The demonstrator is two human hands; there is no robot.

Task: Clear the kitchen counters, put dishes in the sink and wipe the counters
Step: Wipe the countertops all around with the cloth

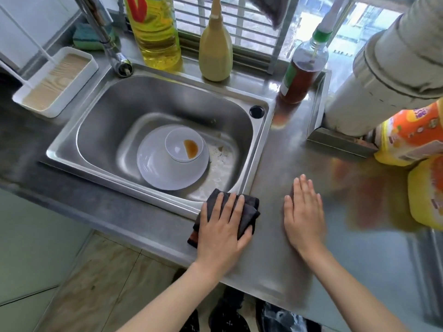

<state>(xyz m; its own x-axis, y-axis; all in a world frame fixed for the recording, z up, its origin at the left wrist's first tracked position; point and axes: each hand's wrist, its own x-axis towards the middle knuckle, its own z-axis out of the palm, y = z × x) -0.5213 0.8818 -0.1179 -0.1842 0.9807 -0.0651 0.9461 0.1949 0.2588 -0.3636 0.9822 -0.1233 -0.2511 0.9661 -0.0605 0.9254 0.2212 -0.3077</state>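
Note:
A steel sink (100, 130) holds a white plate (158, 171) with a small white dish (177, 144) on it; the dish has a brown sauce stain. My left hand (221, 226) presses flat on a folded dark cloth (249, 207) lying at the sink's front right corner on the steel counter (299, 144). Just right of the cloth, my right hand (303, 212) lies flat on the counter with straight fingers and holds nothing.
Along the window ledge stand a yellow oil bottle (155, 37), a beige squeeze bottle (215, 49) and a brown sauce bottle (302, 70). Orange and yellow containers (414, 135) crowd the right edge beside a grey pipe (378, 75). A white box (56, 82), sponge (88, 37) and tap (112, 49) sit left.

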